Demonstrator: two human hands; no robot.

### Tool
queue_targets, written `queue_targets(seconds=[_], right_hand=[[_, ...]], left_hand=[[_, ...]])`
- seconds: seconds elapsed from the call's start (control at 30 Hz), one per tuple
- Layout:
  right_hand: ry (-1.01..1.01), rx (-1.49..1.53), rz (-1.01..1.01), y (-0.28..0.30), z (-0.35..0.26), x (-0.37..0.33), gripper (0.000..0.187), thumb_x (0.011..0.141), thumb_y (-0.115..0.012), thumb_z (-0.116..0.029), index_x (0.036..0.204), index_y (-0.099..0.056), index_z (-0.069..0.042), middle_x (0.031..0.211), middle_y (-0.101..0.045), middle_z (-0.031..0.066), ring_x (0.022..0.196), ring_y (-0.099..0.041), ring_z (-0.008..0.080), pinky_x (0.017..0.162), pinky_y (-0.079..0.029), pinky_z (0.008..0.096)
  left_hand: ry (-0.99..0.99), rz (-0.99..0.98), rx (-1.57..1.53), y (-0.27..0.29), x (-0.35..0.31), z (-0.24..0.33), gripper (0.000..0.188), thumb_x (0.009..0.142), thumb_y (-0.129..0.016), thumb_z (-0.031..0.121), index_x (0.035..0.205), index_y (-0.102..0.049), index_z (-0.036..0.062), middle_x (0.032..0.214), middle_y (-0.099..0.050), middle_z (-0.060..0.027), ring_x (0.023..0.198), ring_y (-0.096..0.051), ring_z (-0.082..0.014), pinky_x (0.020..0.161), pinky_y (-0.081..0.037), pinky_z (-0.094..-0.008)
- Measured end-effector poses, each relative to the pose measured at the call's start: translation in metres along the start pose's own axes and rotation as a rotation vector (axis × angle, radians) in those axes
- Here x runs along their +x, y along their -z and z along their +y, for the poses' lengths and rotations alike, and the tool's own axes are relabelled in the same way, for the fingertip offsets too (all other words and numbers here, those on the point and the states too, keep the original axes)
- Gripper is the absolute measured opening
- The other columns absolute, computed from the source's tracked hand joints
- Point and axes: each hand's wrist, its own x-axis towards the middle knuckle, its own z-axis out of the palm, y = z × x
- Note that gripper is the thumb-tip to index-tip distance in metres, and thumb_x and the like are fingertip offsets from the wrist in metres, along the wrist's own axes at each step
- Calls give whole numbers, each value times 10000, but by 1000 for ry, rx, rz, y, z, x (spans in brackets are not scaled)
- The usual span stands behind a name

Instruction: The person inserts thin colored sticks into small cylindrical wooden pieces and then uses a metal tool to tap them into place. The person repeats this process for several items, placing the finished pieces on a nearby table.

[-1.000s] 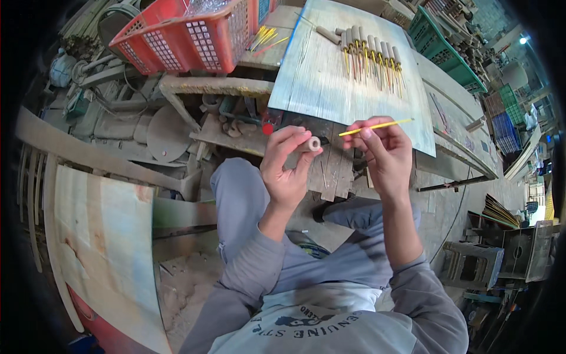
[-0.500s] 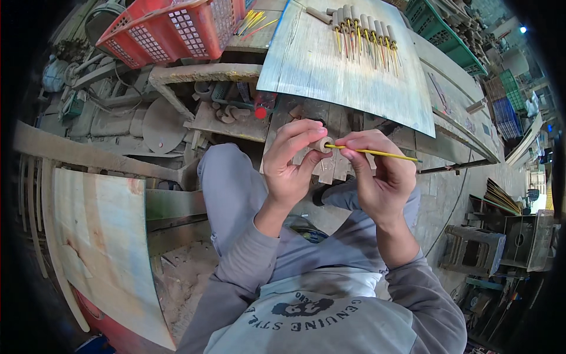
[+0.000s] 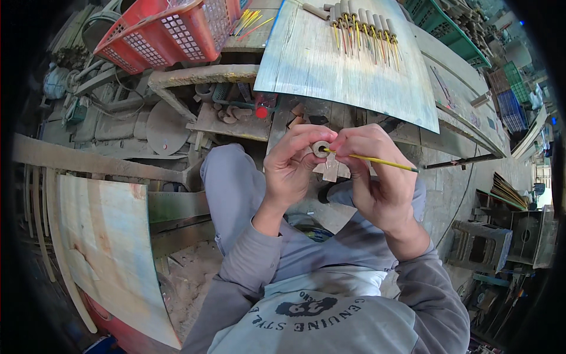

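Between the thumb and fingers of my left hand (image 3: 288,171) is a short tan cylinder (image 3: 319,145), its round end with a dark hole turned up toward me. My right hand (image 3: 382,180) pinches a thin yellow stick (image 3: 386,162) close to that hole. One end of the stick meets the hole, though how deep it goes I cannot tell. Its dark-tipped other end points right, past my knuckles. Ahead, on a pale board (image 3: 318,65), lie several grey-brown cylinders (image 3: 368,19) with thin coloured sticks standing out of their ends.
A red plastic basket (image 3: 171,35) stands at the far left, beside loose coloured sticks (image 3: 247,22). A red-capped bottle (image 3: 262,111) sits under the bench. Green crates (image 3: 451,32) are at the far right. A second board (image 3: 112,236) leans at my left, and a grey stool (image 3: 480,245) stands at right.
The cylinder's holed end has turned more toward me. My right hand has shifted in closer to it, and its fingers cover more of the stick.
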Motion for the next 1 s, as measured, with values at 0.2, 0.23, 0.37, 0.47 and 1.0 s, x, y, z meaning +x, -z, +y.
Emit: queue_targets(seconds=[0.2, 0.23, 0.37, 0.47, 1.0], right_hand=[[-16, -25, -33, 0, 4, -4, 330, 663, -613, 145, 960, -556, 13, 882, -581, 133, 780, -576, 290, 685, -476, 343], [-21, -19, -30, 0, 5, -5, 333, 663, -613, 145, 962, -554, 10, 884, -580, 131, 781, -575, 289, 685, -476, 343], [-15, -39, -34, 0, 4, -7, 354, 662, -604, 152, 979, -547, 5, 893, -580, 127, 771, -573, 287, 680, -474, 343], [-5, -54, -25, 0, 5, -8, 362, 663, -597, 158, 986, -542, 4, 893, -582, 125, 763, -575, 284, 674, -474, 340], [-100, -67, 28, -6, 10, -17, 275, 686, -660, 102, 928, -590, -7, 885, -576, 110, 780, -579, 272, 659, -475, 334]], left_hand=[[18, -10, 89, 3, -4, -2, 310, 887, -622, 203, 1097, -609, -24, 1084, -574, -128, 952, -580, -164, 756, -508, -249], [16, -17, 106, 3, -3, -3, 315, 888, -621, 211, 1094, -610, -27, 1081, -572, -126, 941, -580, -157, 742, -508, -239], [23, -31, 114, 3, -4, -1, 313, 887, -624, 204, 1089, -609, -35, 1081, -569, -127, 915, -583, -151, 748, -501, -230], [43, -23, 101, 2, -4, 1, 311, 886, -625, 198, 1088, -609, -38, 1074, -570, -129, 910, -583, -149, 754, -498, -230], [29, -33, 120, -2, -2, 0, 196, 870, -638, 74, 1040, -581, -4, 1019, -578, -113, 903, -557, -151, 780, -461, -254]])
